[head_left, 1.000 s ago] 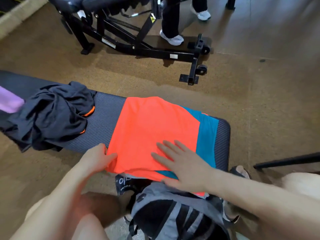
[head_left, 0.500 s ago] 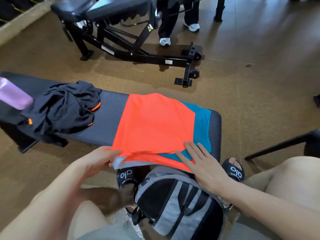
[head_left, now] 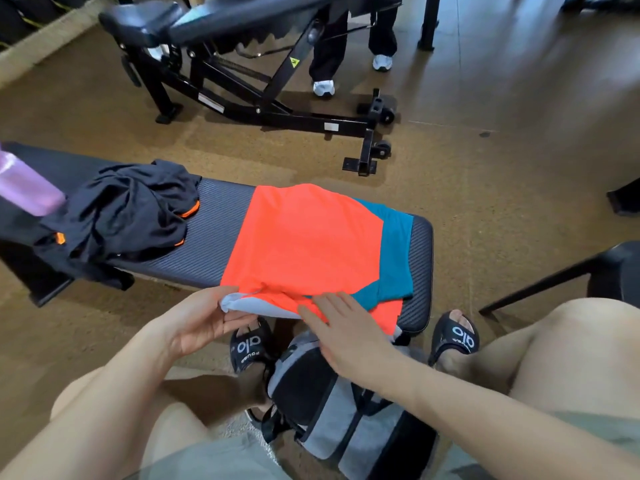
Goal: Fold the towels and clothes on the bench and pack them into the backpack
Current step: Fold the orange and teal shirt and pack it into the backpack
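Left hand (head_left: pixel 204 327) now lifted, grip pinching orange towel (head_left: pixel 304 244) corner, right hand (head_left: pixel 346 334) flat, seemingly touching it.

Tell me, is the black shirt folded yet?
Not folded. The black garment lies crumpled in a heap on the bench, one edge hanging off the near side.

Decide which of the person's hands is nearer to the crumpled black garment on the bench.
Left. The left hand holds the stack's near corner, on the side facing the black garment; the right hand rests farther right on the orange cloth.
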`<action>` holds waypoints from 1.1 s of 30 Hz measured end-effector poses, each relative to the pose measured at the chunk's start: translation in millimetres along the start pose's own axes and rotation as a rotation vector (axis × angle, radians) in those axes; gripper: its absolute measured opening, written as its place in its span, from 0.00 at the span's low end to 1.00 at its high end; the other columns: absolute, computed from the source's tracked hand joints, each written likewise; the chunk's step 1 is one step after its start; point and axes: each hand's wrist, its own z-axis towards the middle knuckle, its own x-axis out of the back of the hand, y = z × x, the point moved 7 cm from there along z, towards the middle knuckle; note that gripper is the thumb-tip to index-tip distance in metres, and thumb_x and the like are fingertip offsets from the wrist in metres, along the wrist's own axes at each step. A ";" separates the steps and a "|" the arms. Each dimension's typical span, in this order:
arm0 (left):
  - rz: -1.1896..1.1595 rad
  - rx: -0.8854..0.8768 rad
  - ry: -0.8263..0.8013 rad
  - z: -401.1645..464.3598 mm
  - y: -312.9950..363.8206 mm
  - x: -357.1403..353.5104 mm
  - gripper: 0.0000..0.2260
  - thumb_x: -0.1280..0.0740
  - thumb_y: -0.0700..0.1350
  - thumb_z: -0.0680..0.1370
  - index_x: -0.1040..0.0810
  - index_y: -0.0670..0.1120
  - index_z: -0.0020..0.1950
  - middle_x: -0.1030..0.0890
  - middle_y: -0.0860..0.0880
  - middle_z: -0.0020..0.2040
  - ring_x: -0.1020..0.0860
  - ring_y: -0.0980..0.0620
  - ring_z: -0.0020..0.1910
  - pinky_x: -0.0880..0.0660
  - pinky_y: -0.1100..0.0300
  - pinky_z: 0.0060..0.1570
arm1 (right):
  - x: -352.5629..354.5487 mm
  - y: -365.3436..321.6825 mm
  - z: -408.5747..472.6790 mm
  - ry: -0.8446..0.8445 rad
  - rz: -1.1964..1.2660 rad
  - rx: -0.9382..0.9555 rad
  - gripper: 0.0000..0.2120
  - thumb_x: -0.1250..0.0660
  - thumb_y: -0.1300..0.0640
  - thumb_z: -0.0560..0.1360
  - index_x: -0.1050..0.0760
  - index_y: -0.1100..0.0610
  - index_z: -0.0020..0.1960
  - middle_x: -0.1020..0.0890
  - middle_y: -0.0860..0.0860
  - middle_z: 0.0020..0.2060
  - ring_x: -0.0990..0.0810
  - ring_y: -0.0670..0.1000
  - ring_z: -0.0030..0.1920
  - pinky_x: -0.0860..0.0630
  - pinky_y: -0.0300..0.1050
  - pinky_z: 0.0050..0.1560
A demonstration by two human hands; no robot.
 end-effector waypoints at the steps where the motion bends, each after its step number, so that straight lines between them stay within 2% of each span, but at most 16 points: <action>1: -0.036 -0.006 -0.014 -1.1 2.3 -1.9 0.13 0.38 0.39 0.83 0.18 0.35 0.62 0.16 0.38 0.59 0.17 0.46 0.52 0.17 0.53 0.51 | 3.0 -6.3 8.8 0.045 0.036 -0.030 0.27 0.28 0.59 0.68 0.27 0.60 0.66 0.22 0.58 0.56 0.25 0.60 0.55 0.26 0.55 0.56; 2: -0.067 -0.011 -0.028 -2.0 4.1 -2.6 0.14 0.39 0.38 0.83 0.20 0.34 0.64 0.16 0.39 0.57 0.17 0.48 0.48 0.16 0.54 0.51 | 5.9 -11.8 17.7 0.088 0.063 -0.068 0.22 0.27 0.58 0.67 0.25 0.59 0.60 0.23 0.56 0.51 0.25 0.59 0.49 0.27 0.53 0.48; 3: -0.093 -0.012 -0.037 -2.6 5.6 -2.3 0.14 0.38 0.38 0.83 0.21 0.33 0.65 0.16 0.38 0.58 0.17 0.48 0.49 0.16 0.54 0.50 | 7.4 -16.8 26.1 0.113 0.080 -0.114 0.18 0.26 0.56 0.67 0.24 0.57 0.56 0.23 0.54 0.47 0.25 0.58 0.45 0.28 0.52 0.43; 4: -0.113 -0.012 -0.041 -3.2 7.1 -0.9 0.14 0.38 0.38 0.83 0.21 0.33 0.64 0.18 0.36 0.62 0.18 0.46 0.55 0.17 0.54 0.50 | 7.8 -20.8 33.5 0.122 0.093 -0.162 0.16 0.26 0.54 0.68 0.24 0.56 0.53 0.24 0.53 0.45 0.25 0.57 0.44 0.29 0.51 0.41; 6: -0.138 0.002 -0.053 -3.5 8.0 0.7 0.14 0.37 0.39 0.82 0.20 0.33 0.63 0.22 0.36 0.67 0.23 0.42 0.64 0.17 0.54 0.50 | 7.1 -26.3 43.3 0.125 0.122 -0.256 0.15 0.26 0.52 0.68 0.24 0.55 0.51 0.23 0.52 0.44 0.23 0.56 0.43 0.28 0.50 0.40; 10: -0.111 0.016 -0.107 -3.3 8.7 -3.9 0.15 0.39 0.39 0.83 0.21 0.33 0.66 0.22 0.37 0.67 0.22 0.43 0.66 0.17 0.55 0.51 | 10.8 -30.0 55.2 0.189 0.185 -0.363 0.13 0.24 0.53 0.68 0.22 0.55 0.50 0.22 0.52 0.41 0.22 0.56 0.41 0.27 0.50 0.37; 13: -0.083 0.030 -0.118 -2.3 10.0 -6.5 0.14 0.37 0.39 0.82 0.18 0.35 0.62 0.19 0.37 0.65 0.19 0.43 0.63 0.17 0.55 0.52 | 18.3 -35.7 66.8 0.254 0.210 -0.354 0.09 0.25 0.58 0.67 0.22 0.57 0.45 0.23 0.53 0.38 0.23 0.57 0.39 0.29 0.50 0.35; 16: -0.054 0.035 -0.080 -1.5 11.2 -2.9 0.12 0.37 0.38 0.82 0.16 0.36 0.60 0.18 0.37 0.63 0.18 0.44 0.62 0.17 0.56 0.50 | 16.3 -35.3 68.8 0.253 0.294 -0.401 0.06 0.28 0.60 0.68 0.24 0.59 0.43 0.24 0.56 0.40 0.25 0.60 0.41 0.29 0.51 0.38; 20: 0.006 0.033 -0.047 -1.1 10.9 -2.1 0.12 0.38 0.37 0.82 0.16 0.36 0.59 0.18 0.37 0.62 0.21 0.42 0.64 0.17 0.55 0.50 | 3.2 -36.5 53.8 0.127 0.406 -0.470 0.03 0.37 0.59 0.73 0.28 0.59 0.44 0.24 0.57 0.43 0.27 0.60 0.47 0.29 0.58 0.47; 23: 0.067 0.042 -0.034 -1.7 9.9 -5.1 0.12 0.35 0.38 0.82 0.17 0.34 0.60 0.18 0.38 0.62 0.21 0.42 0.61 0.17 0.55 0.48 | -5.7 -35.4 31.9 0.069 0.385 -0.508 0.04 0.38 0.57 0.75 0.28 0.57 0.45 0.24 0.55 0.44 0.27 0.59 0.50 0.30 0.55 0.51; 26: 0.147 0.044 0.019 -0.7 8.9 -1.7 0.12 0.34 0.39 0.82 0.18 0.34 0.61 0.16 0.38 0.59 0.16 0.44 0.56 0.17 0.58 0.44 | -15.3 -22.9 2.9 0.022 0.411 -0.594 0.05 0.39 0.55 0.76 0.29 0.55 0.42 0.26 0.52 0.44 0.29 0.55 0.50 0.30 0.52 0.52; 28: 0.195 0.025 0.061 1.1 9.0 2.1 0.11 0.35 0.38 0.82 0.19 0.36 0.60 0.15 0.40 0.56 0.15 0.47 0.51 0.17 0.59 0.42 | -17.0 -4.3 -24.5 0.064 0.554 -0.753 0.06 0.37 0.58 0.74 0.32 0.55 0.39 0.26 0.49 0.41 0.29 0.52 0.46 0.29 0.52 0.48; 30: 0.277 -0.001 0.070 2.3 8.4 1.7 0.09 0.34 0.40 0.81 0.18 0.38 0.58 0.15 0.42 0.53 0.16 0.48 0.49 0.18 0.59 0.43 | -19.5 24.4 -62.5 0.166 0.648 -0.992 0.07 0.34 0.60 0.72 0.30 0.54 0.38 0.26 0.48 0.39 0.27 0.51 0.43 0.29 0.50 0.43; 32: 0.323 -0.024 0.063 1.0 6.2 -1.5 0.05 0.32 0.40 0.80 0.21 0.40 0.53 0.21 0.40 0.48 0.22 0.44 0.47 0.22 0.57 0.47 | -27.4 51.1 -100.5 0.209 0.727 -1.230 0.05 0.32 0.60 0.73 0.27 0.53 0.42 0.22 0.48 0.41 0.23 0.52 0.45 0.28 0.49 0.44; 33: 0.336 -0.034 0.052 1.1 4.4 -3.5 0.04 0.31 0.41 0.80 0.23 0.42 0.53 0.24 0.41 0.47 0.25 0.44 0.46 0.25 0.54 0.49 | -34.3 60.9 -115.0 0.199 0.792 -1.331 0.04 0.30 0.59 0.74 0.25 0.53 0.46 0.20 0.49 0.44 0.21 0.52 0.48 0.26 0.49 0.48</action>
